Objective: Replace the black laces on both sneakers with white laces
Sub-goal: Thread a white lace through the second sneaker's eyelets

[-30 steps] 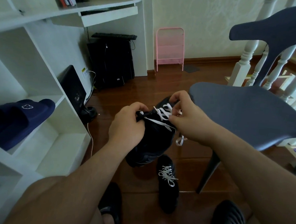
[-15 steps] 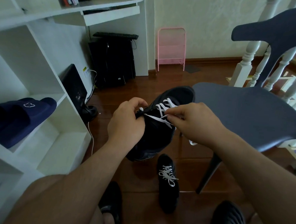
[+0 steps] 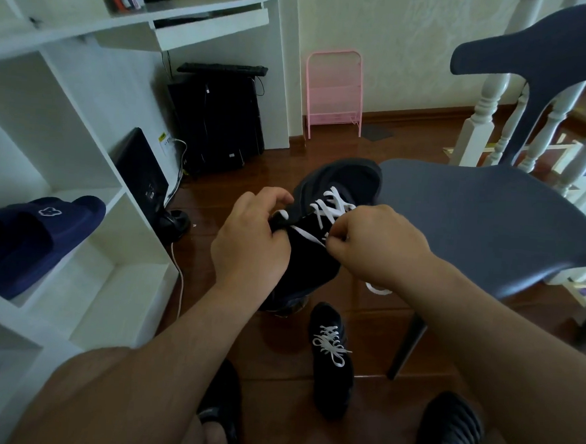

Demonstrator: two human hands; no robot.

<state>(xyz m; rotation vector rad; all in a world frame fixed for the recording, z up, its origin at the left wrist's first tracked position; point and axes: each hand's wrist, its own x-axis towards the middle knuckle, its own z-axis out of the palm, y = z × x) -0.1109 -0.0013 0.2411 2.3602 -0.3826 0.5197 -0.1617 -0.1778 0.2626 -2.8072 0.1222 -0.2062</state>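
Observation:
A black sneaker [image 3: 320, 258] is held up in the middle of the view, toe pointing away. My left hand [image 3: 249, 243] grips its left side by the top eyelets. A white lace [image 3: 332, 208] criss-crosses its front, and my right hand [image 3: 376, 244] pinches this lace near the tongue. A loose loop of the same lace hangs below my right wrist. On the floor below lies a second black sneaker [image 3: 332, 361], its white lace [image 3: 330, 344] tied in a bow.
A grey-blue chair [image 3: 484, 219] stands close on the right, its seat touching the held sneaker's toe. White shelving [image 3: 82, 161] with a navy slipper [image 3: 37, 233] fills the left. A computer tower [image 3: 219, 121], a pink rack [image 3: 334, 90] and white balusters stand behind. My feet wear black slippers.
My right hand has moved down from the upper eyelets toward the tongue, drawing the white lace with it. More of the sneaker's toe shows. My left hand keeps its grip.

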